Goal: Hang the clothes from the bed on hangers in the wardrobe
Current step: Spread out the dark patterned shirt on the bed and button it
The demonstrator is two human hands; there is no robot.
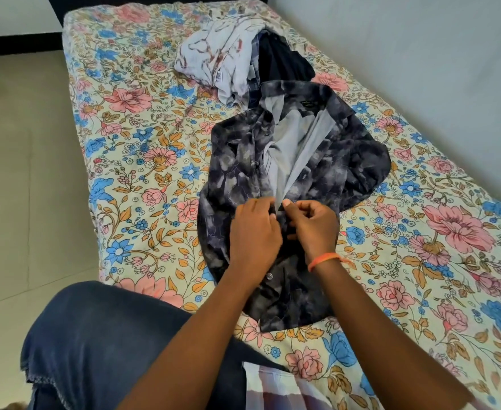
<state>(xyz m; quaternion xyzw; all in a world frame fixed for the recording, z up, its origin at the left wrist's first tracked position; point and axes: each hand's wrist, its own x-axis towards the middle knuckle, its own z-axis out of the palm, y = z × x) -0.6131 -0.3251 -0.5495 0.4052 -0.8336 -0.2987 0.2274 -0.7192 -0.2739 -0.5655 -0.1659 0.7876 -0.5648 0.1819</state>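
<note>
A dark grey tie-dye shirt (326, 161) lies face up on the floral bed (142, 149), collar away from me, its front open at the top and showing a pale grey lining. My left hand (253, 232) and my right hand (314, 226) meet at the shirt's front placket, each pinching one edge of the fabric at mid-chest. A pile of other clothes lies behind the collar: a white printed garment (213, 54) and a dark navy garment (284, 62).
My knee in blue jeans (101, 344) rests against the bed's near edge. Pale tiled floor (21, 179) runs along the left of the bed. A white wall (420, 48) borders its right side. An orange band circles my right wrist.
</note>
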